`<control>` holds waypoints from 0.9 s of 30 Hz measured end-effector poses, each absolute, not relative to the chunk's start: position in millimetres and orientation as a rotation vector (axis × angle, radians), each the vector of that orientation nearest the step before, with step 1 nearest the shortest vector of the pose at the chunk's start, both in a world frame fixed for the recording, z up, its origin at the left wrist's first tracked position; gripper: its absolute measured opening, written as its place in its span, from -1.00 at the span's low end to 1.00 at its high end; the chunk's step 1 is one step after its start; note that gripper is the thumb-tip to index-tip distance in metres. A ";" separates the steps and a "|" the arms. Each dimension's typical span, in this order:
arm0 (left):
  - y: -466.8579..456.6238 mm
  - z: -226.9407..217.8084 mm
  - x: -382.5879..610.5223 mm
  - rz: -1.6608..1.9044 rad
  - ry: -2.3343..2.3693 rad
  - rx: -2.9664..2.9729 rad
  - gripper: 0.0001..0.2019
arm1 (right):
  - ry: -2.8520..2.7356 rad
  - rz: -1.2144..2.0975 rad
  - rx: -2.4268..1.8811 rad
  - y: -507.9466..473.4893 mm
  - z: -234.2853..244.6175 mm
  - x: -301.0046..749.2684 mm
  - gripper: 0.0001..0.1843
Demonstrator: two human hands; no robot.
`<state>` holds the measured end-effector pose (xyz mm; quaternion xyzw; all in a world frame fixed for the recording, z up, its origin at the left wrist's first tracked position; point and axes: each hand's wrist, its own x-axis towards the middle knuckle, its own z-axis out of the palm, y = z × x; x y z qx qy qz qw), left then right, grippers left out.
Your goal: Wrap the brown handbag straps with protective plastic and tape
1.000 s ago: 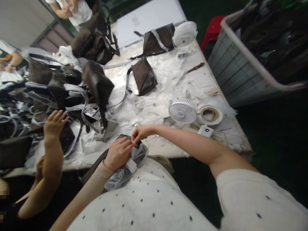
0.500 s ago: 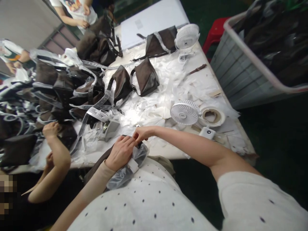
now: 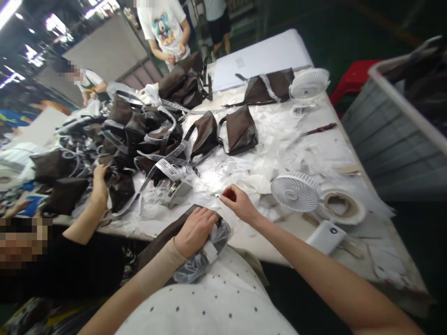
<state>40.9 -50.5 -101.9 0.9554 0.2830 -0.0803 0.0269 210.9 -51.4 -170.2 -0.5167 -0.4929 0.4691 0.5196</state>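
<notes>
My left hand (image 3: 196, 231) is wrapped over the top edge of a dark brown bag (image 3: 162, 239), which rests against my front at the table's edge. Clear plastic wrapping (image 3: 192, 271) bunches out beneath that hand, with a small white tag on it. To the right of the bag and apart from it, my right hand (image 3: 240, 207) hovers over the tabletop, thumb and forefinger pinched together. Something tiny and pale shows by those fingertips, too small to name. A tape dispenser (image 3: 180, 191) stands just beyond the bag.
Brown bags with plastic-wrapped straps (image 3: 127, 125) pile up at the left. A white fan (image 3: 296, 191), a tape roll (image 3: 361, 211) and a white device (image 3: 326, 238) lie to the right. A co-worker's arm (image 3: 94, 200) reaches in at left. A large grey bin (image 3: 394, 125) stands right.
My right hand has left the bag's edge beside my left hand and moved right and forward over the table. My left hand stays on the bag. The view has tilted up.
</notes>
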 end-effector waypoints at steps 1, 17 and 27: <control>-50.3 -103.2 40.1 -0.241 0.881 2.933 -0.83 | -1.264 1.036 -1.181 -59.1 -161.9 211.7 -0.87; -43.3 -101.2 38.5 -0.191 1.083 2.599 -0.89 | -1.802 0.847 -1.053 -117.2 -138.3 200.1 -0.77; -18.1 -120.6 34.1 -0.062 1.230 1.942 -0.91 | -1.694 1.012 -1.428 -116.0 -143.5 197.2 -0.92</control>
